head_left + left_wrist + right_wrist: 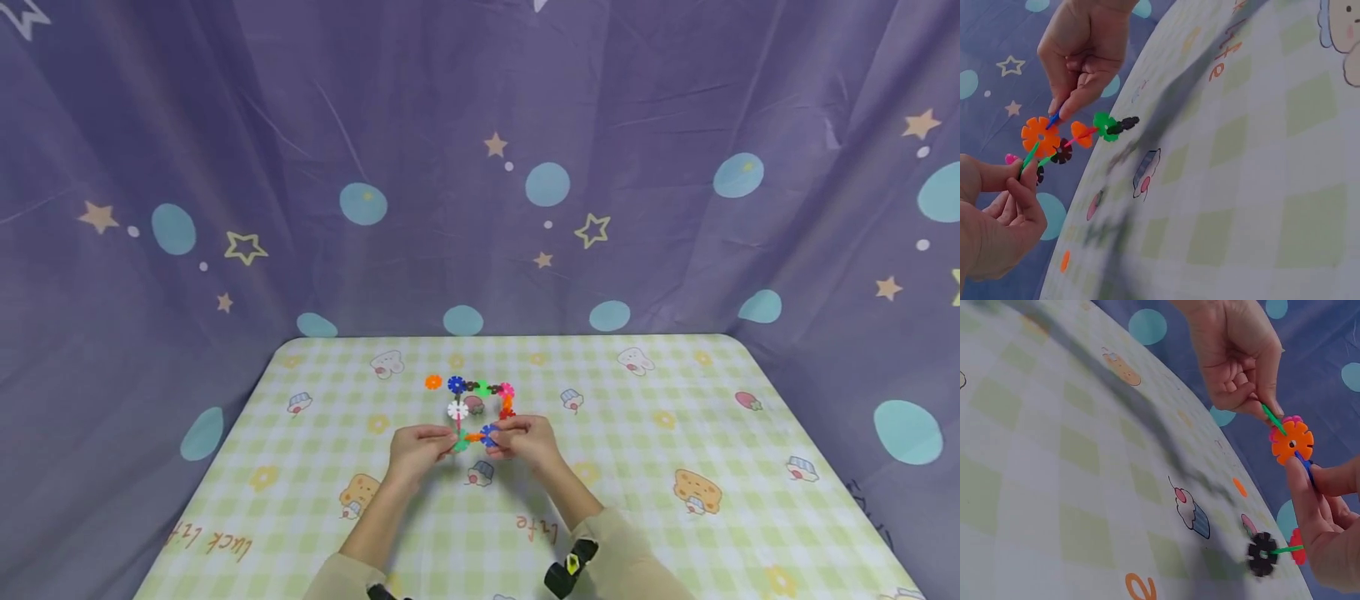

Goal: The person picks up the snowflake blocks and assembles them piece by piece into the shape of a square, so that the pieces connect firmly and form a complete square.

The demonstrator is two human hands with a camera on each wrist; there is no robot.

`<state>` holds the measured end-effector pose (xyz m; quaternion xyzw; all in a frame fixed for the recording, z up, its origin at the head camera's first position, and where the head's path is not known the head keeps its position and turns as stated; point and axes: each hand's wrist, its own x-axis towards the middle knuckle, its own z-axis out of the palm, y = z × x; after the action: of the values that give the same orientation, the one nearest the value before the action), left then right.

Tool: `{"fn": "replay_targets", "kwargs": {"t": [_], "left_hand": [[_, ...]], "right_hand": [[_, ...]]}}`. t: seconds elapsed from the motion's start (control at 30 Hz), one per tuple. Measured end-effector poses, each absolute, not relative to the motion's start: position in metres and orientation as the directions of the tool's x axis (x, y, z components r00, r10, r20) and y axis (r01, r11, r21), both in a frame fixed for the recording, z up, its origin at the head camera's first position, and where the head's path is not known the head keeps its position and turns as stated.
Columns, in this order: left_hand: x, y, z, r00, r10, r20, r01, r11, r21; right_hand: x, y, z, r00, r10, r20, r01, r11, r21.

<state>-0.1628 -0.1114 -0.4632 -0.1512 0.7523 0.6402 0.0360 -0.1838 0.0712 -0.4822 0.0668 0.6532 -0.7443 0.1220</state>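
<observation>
A ring-shaped chain of colourful notched plastic snowflake discs hangs between my hands above the table. My left hand (422, 452) pinches a green disc (1030, 155) at the chain's near left corner. At the near right corner, my right hand (527, 439) pinches a blue disc (1306, 466) between thumb and fingers. An orange disc (1292, 443) bridges these two, slotted edge-on into both. The chain's left side carries a white disc (457, 410), with another blue disc (457, 385) at the far left corner. Along the far side sits a bright green disc (483, 388), and a pink disc (507, 390) marks the far right corner.
A loose orange disc (433, 382) lies on the table just left of the chain. The table (645, 467) wears a green checked cloth with printed cartoons. Behind it hangs a purple curtain (450, 100) with stars and dots.
</observation>
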Motion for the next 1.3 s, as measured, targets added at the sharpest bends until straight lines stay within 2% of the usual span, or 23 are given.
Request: {"fn": "replay_targets", "kwargs": {"t": [0.17,0.37,0.5,0.57,0.63,0.73,0.87,1.0,1.17,1.3], "left_hand": [[-0.167,-0.111,-0.464,-0.952,-0.190,-0.241,-0.264,0.107,0.959],[-0.177,-0.125,-0.459,-0.944,-0.211,-0.256,-0.266,0.020,0.964],[-0.188,-0.146,-0.450,-0.927,-0.254,-0.277,-0.271,-0.059,0.961],[-0.193,-0.157,-0.445,-0.917,-0.282,-0.283,-0.266,-0.097,0.959],[-0.198,-0.166,-0.441,-0.907,-0.300,-0.295,-0.264,-0.139,0.954],[-0.202,-0.175,-0.437,-0.895,-0.307,-0.324,-0.273,-0.199,0.941],[-0.202,-0.178,-0.440,-0.889,-0.280,-0.363,-0.297,-0.250,0.921],[-0.203,-0.178,-0.445,-0.894,-0.271,-0.357,-0.294,-0.249,0.923],[-0.206,-0.181,-0.448,-0.893,-0.280,-0.351,-0.293,-0.231,0.928],[-0.208,-0.187,-0.448,-0.889,-0.294,-0.351,-0.292,-0.224,0.930]], "right_hand": [[-0.184,0.069,-0.479,-0.969,-0.066,-0.239,0.246,-0.128,-0.961],[-0.191,0.057,-0.474,-0.986,-0.121,-0.118,0.130,-0.097,-0.987],[-0.200,0.042,-0.480,-0.980,-0.197,0.004,-0.011,0.032,-0.999],[-0.205,0.035,-0.485,-0.962,-0.259,0.086,-0.133,0.167,-0.977],[-0.212,0.026,-0.491,-0.929,-0.333,0.159,-0.265,0.302,-0.916],[-0.225,0.014,-0.499,-0.873,-0.440,0.208,-0.433,0.507,-0.745],[-0.240,0.003,-0.508,-0.845,-0.512,0.154,-0.510,0.686,-0.519],[-0.253,-0.005,-0.516,-0.848,-0.523,0.083,-0.508,0.760,-0.406],[-0.260,-0.014,-0.519,-0.844,-0.536,0.021,-0.506,0.783,-0.361],[-0.261,-0.018,-0.518,-0.828,-0.560,0.018,-0.533,0.777,-0.336]]}}
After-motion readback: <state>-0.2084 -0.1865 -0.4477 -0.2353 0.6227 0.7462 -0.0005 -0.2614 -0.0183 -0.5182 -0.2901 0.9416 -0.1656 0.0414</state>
